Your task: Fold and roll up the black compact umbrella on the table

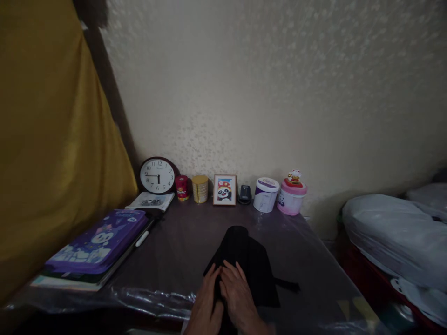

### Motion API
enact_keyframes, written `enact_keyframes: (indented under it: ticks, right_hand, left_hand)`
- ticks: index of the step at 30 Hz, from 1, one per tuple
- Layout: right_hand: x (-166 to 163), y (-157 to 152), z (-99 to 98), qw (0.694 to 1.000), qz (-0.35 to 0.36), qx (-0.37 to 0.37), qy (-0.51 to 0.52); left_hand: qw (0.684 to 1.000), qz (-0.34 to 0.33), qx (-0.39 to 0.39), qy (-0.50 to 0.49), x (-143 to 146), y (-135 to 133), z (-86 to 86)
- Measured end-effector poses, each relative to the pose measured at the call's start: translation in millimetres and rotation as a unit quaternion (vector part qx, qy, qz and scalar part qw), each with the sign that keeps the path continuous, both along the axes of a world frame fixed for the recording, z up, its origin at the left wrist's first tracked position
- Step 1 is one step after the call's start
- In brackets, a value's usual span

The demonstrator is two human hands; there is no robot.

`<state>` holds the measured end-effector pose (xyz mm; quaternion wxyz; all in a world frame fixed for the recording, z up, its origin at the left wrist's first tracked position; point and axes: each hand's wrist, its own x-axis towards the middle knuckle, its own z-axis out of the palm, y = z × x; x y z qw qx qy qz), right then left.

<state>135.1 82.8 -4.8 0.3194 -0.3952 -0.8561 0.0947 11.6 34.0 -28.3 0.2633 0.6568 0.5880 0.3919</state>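
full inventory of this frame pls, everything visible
cloth: 1, black, folded, table centre, under both hands
table: 1, dark, covered in clear plastic
clock: 1, white face, dark rim, back left against the wall
red can: 1, red, right of clock
gold can: 1, gold, beside red can
framed picture: 1, panda, back centre
small device: 1, black, right of picture
white tub: 1, white-purple, back right
pink tub: 1, pink, rightmost
figurine: 1, on pink tub
booklet: 1, pale, before clock
case: 1, purple, table left
pen: 1, white, beside case
curtain: 1, yellow, left
bundle: 1, white, plastic-wrapped, far right
left hand: flat on cloth
right hand: flat on cloth
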Motion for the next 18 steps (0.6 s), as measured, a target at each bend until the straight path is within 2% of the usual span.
enact_keyframes:
  ticks: [2,6,8,11,13,15,18]
  right_hand:
    - [2,-2,-5.0,1.0,0.017,0.009,-0.01]
    - [6,-8,-8.4,0.998,0.063,0.028,-0.003]
    - [9,-15,-4.2,0.994,0.104,0.021,0.003]
    - [19,-26,7.9,0.989,0.146,-0.017,0.031]
    - [31,-29,15.8,0.987,0.11,-0.082,0.088]
    - [48,-27,19.6,0.975,0.045,-0.149,0.16]
    - [77,-14,14.8,0.948,-0.062,-0.197,0.241]
  left_hand:
    - [1.0,-0.009,-0.018,-0.013,1,7,22.6]
    - [0.99,-0.055,-0.117,0.061,12,21,60.7]
    - [0.986,-0.059,-0.134,0.08,16,26,68.1]
    - [0.982,-0.054,-0.148,0.101,21,29,68.2]
    - [0.979,-0.052,-0.155,0.117,25,29,66.6]
    - [0.976,-0.042,-0.163,0.138,31,28,66.4]
    - [0.971,-0.019,-0.168,0.172,42,21,69.2]
